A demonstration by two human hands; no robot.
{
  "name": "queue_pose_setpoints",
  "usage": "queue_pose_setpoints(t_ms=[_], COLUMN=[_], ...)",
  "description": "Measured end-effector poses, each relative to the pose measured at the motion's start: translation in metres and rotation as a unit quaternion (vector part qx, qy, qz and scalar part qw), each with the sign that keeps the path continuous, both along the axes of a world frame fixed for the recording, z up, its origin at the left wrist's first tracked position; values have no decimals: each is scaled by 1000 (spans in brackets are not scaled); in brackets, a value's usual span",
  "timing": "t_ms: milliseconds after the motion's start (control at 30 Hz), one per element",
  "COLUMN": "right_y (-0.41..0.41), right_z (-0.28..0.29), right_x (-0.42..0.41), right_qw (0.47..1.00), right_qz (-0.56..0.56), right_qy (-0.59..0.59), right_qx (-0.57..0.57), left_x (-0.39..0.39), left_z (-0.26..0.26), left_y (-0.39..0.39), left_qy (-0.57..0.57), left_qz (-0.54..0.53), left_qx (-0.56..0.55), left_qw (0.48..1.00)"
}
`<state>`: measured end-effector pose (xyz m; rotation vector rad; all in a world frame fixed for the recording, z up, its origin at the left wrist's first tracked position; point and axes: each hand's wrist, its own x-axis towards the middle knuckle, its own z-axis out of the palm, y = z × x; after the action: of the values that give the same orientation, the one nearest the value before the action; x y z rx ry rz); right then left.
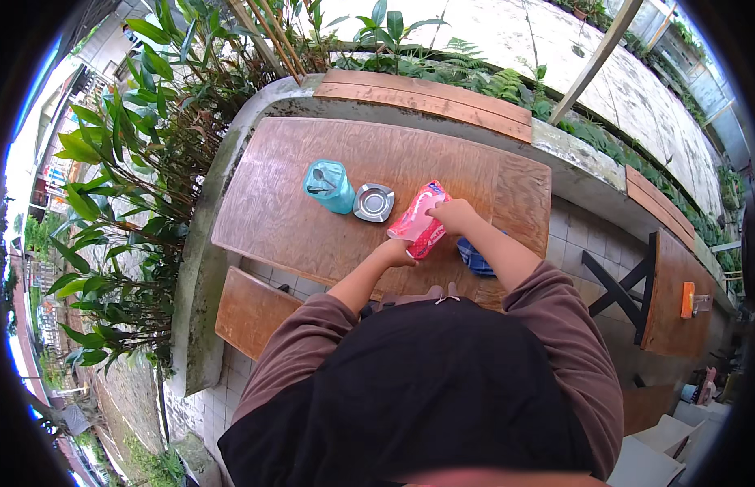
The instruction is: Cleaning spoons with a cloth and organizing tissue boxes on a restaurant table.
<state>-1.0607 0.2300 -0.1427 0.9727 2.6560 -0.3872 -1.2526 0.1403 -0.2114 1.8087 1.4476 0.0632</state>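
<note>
A pink and red soft plastic pack [418, 224], likely of tissues, lies slantwise over the wooden table [280, 164]; it bears printed writing. My left hand [397, 252] grips its near left end. At the pack's right side, my right hand [456, 215] has its fingers bent onto the upper face; the fingertips are partly hidden. Left of the pack sits a square metal ashtray [373, 203]. Touching or almost touching it is a teal plastic container [338, 193] with metal spoons [321, 179] inside. A blue checked cloth [473, 259] rests partly hidden below my right forearm.
A wooden bench [255, 310] stands at the table's near left. A low concrete wall [201, 298] with wooden slats [423, 100] curves around the far side, with leafy plants [152, 201] beyond. Another table [678, 298] to the right carries an orange pack [687, 299] and a glass.
</note>
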Motion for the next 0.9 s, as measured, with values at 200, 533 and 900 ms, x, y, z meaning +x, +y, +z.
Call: queue_pose_setpoints(t_ms=[200,533,900], right_y=[24,4,-8], right_z=[-25,14,23], right_x=[19,32,35], right_qw=[988,995,948], right_qz=[-18,6,-158], right_qy=[-149,-97,275], right_qx=[42,-20,9], left_x=[4,-23,-35], left_z=[14,43,76], left_y=[18,40,36], left_qy=[167,193,47], left_qz=[-149,-173,116], left_qx=[-118,-62,110], left_qw=[967,964,986])
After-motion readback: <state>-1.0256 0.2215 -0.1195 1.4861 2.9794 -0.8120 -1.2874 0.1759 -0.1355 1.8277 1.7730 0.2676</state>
